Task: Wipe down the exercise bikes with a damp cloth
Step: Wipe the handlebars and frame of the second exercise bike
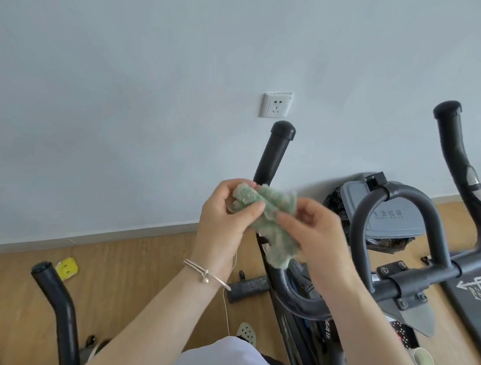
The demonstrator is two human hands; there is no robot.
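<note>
Green cloth held between both grips.
Left grip pinches its upper end and right grip pinches its middle; the loose end hangs before the exercise bike.

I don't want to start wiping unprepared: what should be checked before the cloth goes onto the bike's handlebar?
1. Hold on the cloth: ok, the left hand and right hand both pinch the green cloth.
2. Flat wiping face ready: not ok, the green cloth is bunched up.
3. Dampness: cannot tell.
4. Bare handlebar grip: ok, nothing hangs on it.
5. Distance from the wall socket: ok, it sits on the wall above the handlebar grip, apart from the green cloth.
</note>
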